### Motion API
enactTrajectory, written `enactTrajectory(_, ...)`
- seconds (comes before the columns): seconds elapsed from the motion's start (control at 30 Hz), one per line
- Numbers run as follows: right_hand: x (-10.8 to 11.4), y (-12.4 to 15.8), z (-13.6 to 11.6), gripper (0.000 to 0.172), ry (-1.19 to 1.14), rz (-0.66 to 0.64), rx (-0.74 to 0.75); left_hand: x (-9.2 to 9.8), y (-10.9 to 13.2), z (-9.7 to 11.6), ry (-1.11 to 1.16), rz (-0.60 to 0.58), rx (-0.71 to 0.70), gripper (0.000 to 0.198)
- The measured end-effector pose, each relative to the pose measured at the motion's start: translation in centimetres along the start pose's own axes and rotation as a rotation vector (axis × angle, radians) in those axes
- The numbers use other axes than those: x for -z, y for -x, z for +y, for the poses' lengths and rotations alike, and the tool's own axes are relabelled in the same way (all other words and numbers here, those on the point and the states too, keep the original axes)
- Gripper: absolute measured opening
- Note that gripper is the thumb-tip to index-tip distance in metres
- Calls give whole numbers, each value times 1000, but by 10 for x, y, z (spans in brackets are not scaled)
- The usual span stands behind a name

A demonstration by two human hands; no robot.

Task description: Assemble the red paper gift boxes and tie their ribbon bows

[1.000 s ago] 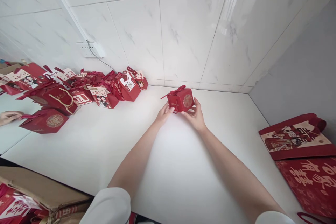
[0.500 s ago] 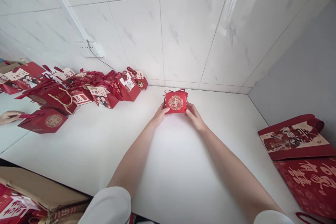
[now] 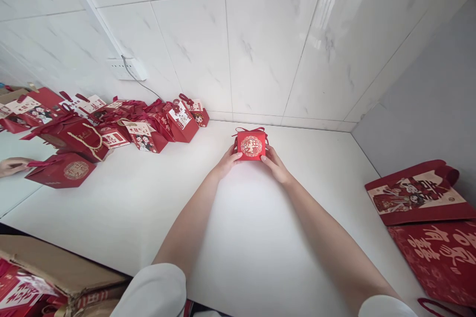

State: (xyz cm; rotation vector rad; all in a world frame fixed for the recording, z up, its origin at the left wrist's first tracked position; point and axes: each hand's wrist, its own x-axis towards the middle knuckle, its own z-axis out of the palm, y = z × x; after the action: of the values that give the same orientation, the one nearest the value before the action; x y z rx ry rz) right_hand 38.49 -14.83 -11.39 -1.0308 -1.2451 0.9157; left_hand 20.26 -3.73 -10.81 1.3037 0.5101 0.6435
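A small red gift box (image 3: 252, 145) with a round gold emblem on its front and a dark red ribbon bow on top stands upright on the white table (image 3: 238, 228). My left hand (image 3: 227, 161) grips its left side, the thumb on the front lower corner. On the other side, my right hand (image 3: 274, 162) holds the box's right edge, its thumb also in front. The fingers behind the box are partly hidden.
Many red gift boxes and bags (image 3: 143, 131) crowd the table's back left. Another person's hand (image 3: 15, 166) touches the ribbon of a dark red box (image 3: 63, 171). Red gift bags (image 3: 420, 193) lie at right. A cardboard box (image 3: 55, 267) holding red packages is at lower left. A socket (image 3: 126, 69) is on the wall.
The gift box has shifted very slightly to the right and turned a little between my hands. Both hands keep their hold on its sides.
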Motion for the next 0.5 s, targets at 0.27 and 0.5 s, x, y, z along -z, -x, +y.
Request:
enactTrajectory(0.27,0,-1,2,61,12,4,-6,-1,1,2,14,-1,1,59)
enactTrajectory(0.5,1,-1,3,58,0,-2,-6,-1,2,2,34,11,-6,59)
